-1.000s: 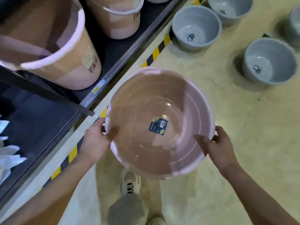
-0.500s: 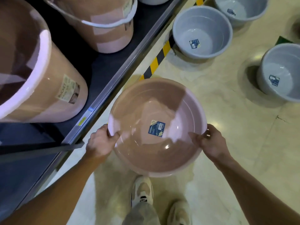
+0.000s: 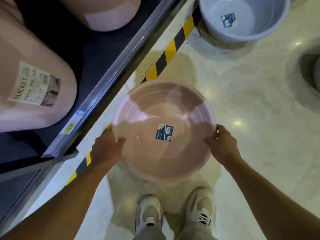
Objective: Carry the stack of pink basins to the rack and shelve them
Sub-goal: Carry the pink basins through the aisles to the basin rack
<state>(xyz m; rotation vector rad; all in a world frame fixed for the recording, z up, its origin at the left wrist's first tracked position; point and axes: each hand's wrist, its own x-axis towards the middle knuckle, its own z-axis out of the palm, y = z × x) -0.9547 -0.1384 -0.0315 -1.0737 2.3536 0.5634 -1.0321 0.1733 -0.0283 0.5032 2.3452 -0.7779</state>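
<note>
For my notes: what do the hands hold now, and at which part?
Both hands hold the pink basin by its rim: left hand at the left edge, right hand at the right.

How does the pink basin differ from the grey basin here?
The pink basin is held at its rim by the left hand and right hand; the grey basin sits on the floor, untouched. The pink one looks shallower, the grey one deeper. Both are round with a blue sticker inside.

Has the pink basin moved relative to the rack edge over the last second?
Cannot tell: the head camera moved too. The pink basin sits beside the rack edge throughout.
</note>
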